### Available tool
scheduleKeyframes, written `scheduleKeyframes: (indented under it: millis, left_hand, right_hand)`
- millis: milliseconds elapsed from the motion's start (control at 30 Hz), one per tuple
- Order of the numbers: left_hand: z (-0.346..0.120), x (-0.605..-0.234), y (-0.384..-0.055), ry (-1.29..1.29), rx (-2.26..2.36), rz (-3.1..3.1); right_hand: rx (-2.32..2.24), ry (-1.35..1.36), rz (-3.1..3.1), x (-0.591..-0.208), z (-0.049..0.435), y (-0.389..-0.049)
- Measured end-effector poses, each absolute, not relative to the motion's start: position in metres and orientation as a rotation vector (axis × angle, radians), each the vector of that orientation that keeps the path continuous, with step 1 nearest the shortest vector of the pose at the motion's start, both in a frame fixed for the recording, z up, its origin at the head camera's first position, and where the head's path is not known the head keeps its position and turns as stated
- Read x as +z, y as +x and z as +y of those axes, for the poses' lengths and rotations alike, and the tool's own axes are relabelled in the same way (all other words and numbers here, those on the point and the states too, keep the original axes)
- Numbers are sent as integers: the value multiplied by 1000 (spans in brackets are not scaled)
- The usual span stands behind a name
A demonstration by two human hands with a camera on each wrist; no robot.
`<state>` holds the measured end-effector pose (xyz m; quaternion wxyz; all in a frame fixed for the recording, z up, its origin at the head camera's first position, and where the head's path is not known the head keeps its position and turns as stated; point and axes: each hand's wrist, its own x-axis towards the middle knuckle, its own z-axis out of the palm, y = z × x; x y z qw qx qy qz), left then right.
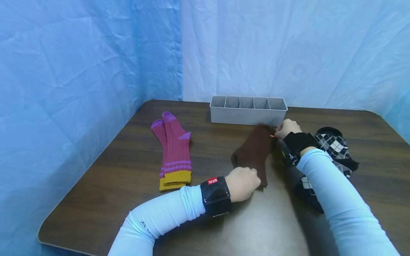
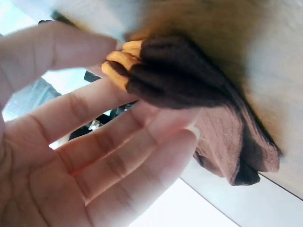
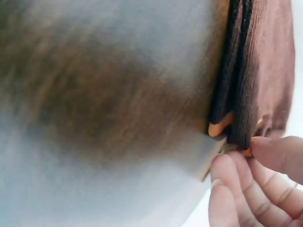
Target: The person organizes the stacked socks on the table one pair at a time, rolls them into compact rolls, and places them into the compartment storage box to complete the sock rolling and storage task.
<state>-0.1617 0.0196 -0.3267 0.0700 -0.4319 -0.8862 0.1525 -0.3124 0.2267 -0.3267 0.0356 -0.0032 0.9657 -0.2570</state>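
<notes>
Dark brown socks [image 1: 253, 147] with orange ends [image 2: 118, 64] lie between both hands, near the middle of the table in the head view. My left hand [image 1: 243, 184] is at their near end; its thumb and fingers pinch the orange-trimmed edge in the left wrist view. At the far end, my right hand [image 1: 288, 128] pinches an orange-tipped corner between thumb and fingertips, as the right wrist view shows. Layers of brown knit [image 3: 244, 75] stand folded together there. In the head view the left hand hides part of the near end.
A grey divided box [image 1: 248, 115] stands behind the socks. Magenta socks with mustard cuffs [image 1: 176, 153] lie to the left. Black-and-white argyle socks [image 1: 334, 145] lie at the right, partly behind the right arm. Blue sheeting [image 1: 256, 46] rises behind the wooden table [image 1: 112, 185].
</notes>
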Motion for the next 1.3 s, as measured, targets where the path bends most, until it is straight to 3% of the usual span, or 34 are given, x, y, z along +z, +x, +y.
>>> scheduleKeyframes:
  millis: [233, 533, 767, 1000, 1300]
  left_hand:
    - [2, -311, -184, -1369, 127, -2765]
    - [-16, -315, -263, -791, -337, -3216]
    - [3, -339, -303, -651, -657, -3493]
    - [8, -329, -289, -514, -637, -3438]
    - [-4, -318, -270, -774, -289, -3118]
  right_hand:
    - [-657, -222, 3166, -307, 214, -296]
    - [-711, -1077, 2751, -307, 170, -228]
    - [-550, -1229, 2543, -327, 148, -198]
    - [-500, -1263, 2567, -333, 145, -197]
    - [-500, -1216, 2600, -332, 145, -192]
